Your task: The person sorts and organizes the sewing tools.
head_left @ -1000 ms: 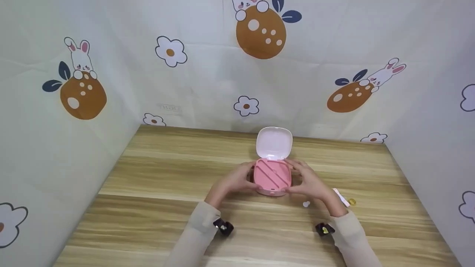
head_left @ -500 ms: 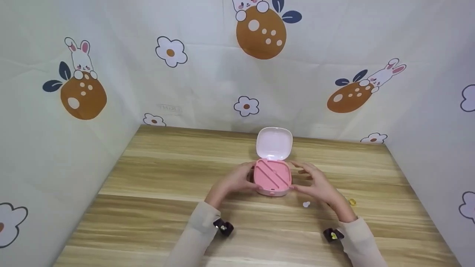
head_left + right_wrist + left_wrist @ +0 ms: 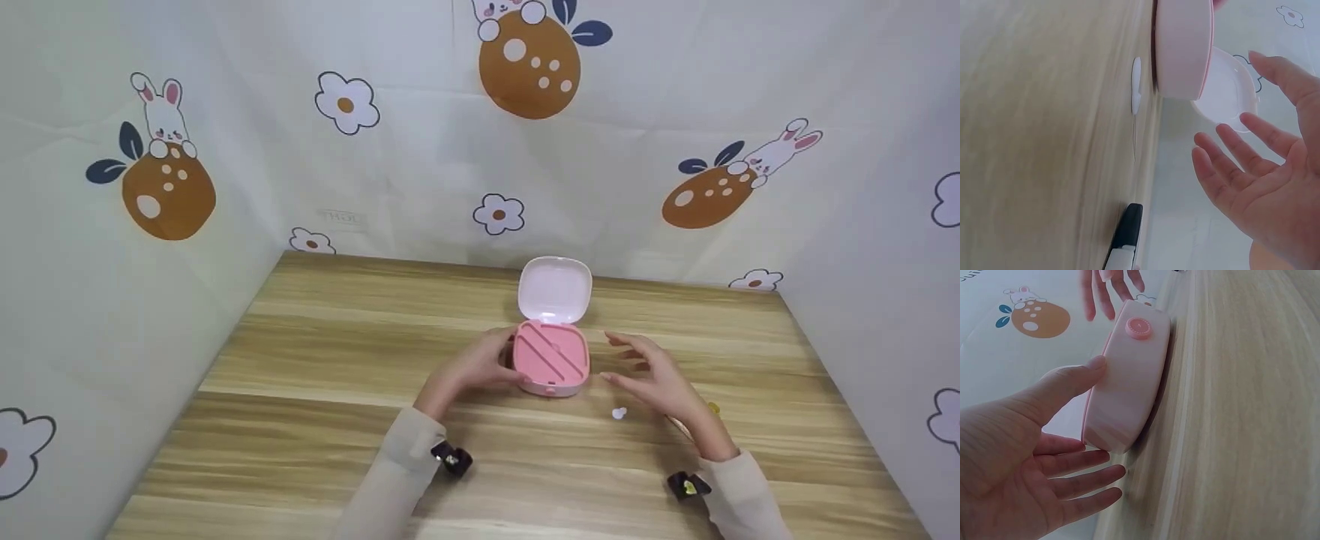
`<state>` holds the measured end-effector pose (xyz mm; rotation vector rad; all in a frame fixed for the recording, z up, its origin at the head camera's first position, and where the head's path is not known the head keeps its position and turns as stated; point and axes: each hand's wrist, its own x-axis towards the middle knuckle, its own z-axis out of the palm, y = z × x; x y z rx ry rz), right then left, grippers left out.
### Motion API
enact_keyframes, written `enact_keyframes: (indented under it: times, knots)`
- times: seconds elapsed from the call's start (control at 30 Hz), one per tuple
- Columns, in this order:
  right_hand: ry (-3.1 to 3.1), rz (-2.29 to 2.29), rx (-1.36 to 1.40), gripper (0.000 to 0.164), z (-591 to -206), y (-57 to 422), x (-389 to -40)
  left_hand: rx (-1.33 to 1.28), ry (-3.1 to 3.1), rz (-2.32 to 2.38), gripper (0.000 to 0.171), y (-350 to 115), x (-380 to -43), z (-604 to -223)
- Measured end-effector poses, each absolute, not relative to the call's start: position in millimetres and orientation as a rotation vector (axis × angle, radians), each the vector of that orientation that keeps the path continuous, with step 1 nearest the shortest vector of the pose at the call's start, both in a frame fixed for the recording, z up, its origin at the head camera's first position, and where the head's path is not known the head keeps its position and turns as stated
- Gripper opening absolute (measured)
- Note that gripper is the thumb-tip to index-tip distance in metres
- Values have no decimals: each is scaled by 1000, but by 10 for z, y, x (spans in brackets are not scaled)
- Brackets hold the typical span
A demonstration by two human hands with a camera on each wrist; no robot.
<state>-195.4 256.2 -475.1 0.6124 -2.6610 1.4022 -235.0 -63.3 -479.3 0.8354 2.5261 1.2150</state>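
Toward the back of the desk (image 3: 300,457), near its middle: a pink box (image 3: 1126,382), lying flat on the wood. Across its top, a deeper pink insert (image 3: 551,356) with two slanting parallel lines; on its front wall, a round pink button (image 3: 1139,328); behind, a pale lid (image 3: 555,289), raised and tilted back. Around the box's left side, the left hand (image 3: 480,364), thumb tip against the front, fingers extended and spread well away from the thumb, at or just beside the left wall; firmness of contact hard to tell. Near the right side but apart from it, the right hand (image 3: 652,375), fingers loosely spread and slightly bent, free of any hold. In front of the box and to its right, a small white piece (image 3: 619,412), with a thin line trailing from one end in the right wrist view. By the right wrist, a slim pale thing (image 3: 680,427), mostly hidden by the arm, and a yellow piece (image 3: 714,408), partly covered too. On both arms, cream sleeves (image 3: 401,450), with a black device (image 3: 451,459) at each wrist. Behind and at the sides, white cloth (image 3: 420,172) printed with flowers and rabbits on orange fruit.
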Motion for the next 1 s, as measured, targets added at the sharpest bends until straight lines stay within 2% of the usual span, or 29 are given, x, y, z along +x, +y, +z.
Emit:
enact_keyframes:
  times: [0.3, 1.0]
  knots:
    - [-2646, 1399, 499, 51, -4737, 2643, -1892, 832, 2532, 1207, 85, -627, -2342, -4792]
    - [-2629, 1364, 370, 46, -4793, 2911, -1776, 822, 2497, 1269, 85, -627, -2332, -4782]
